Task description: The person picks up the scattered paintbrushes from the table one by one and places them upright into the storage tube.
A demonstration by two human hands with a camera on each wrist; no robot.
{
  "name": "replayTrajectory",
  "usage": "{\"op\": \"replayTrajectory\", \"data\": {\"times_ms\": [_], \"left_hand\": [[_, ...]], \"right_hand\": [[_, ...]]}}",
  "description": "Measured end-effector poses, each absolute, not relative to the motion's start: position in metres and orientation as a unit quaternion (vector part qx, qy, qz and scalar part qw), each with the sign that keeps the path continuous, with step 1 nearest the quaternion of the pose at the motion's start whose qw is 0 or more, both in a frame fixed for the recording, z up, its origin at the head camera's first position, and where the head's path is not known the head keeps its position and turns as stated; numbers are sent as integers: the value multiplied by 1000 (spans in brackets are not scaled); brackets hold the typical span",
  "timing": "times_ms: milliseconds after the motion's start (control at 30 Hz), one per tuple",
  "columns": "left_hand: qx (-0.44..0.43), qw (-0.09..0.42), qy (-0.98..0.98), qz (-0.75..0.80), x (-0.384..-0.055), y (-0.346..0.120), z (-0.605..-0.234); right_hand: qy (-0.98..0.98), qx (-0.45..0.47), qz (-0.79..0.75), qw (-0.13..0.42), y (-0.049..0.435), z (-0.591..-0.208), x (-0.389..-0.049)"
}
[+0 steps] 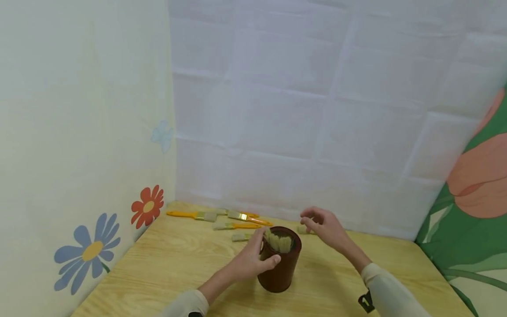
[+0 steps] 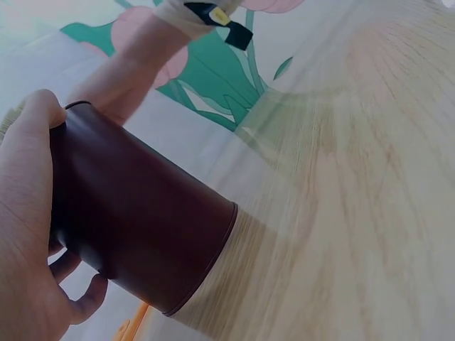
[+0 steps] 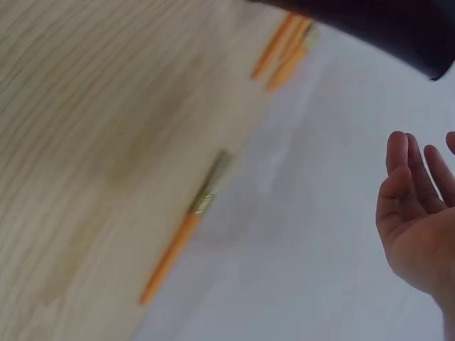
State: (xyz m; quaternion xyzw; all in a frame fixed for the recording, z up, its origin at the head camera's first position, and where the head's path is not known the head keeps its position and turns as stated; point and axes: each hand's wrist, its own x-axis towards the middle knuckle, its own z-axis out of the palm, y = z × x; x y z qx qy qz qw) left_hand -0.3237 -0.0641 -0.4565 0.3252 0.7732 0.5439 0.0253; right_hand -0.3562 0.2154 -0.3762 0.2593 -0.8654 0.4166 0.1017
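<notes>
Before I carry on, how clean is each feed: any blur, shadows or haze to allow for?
Head: mostly clear, soft shadows on the wood-grain tabletop around the brown brush holder; left wrist: holder's outline crisp, soft shadow at its base, tabletop hazy toward the upper right; right wrist: lone paintbrush blurred, right hand sharper, holder nearly black.

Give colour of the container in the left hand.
Dark reddish-brown; the container shows best in the left wrist view.
</notes>
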Motion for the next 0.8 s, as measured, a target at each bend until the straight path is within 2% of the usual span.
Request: {"op": "replayTrajectory", "data": {"times_ms": [367, 667, 800], "left_hand": [[326, 23, 754, 570, -319, -61, -458], [313, 34, 768, 558, -318, -57, -457], [303, 35, 773, 556, -318, -61, -457]], "right_hand": [[-900, 261, 327, 126, 234, -424, -404], [-918, 252, 303, 50, 264, -445, -420], [-920, 263, 287, 39, 264, -453, -430]]}}
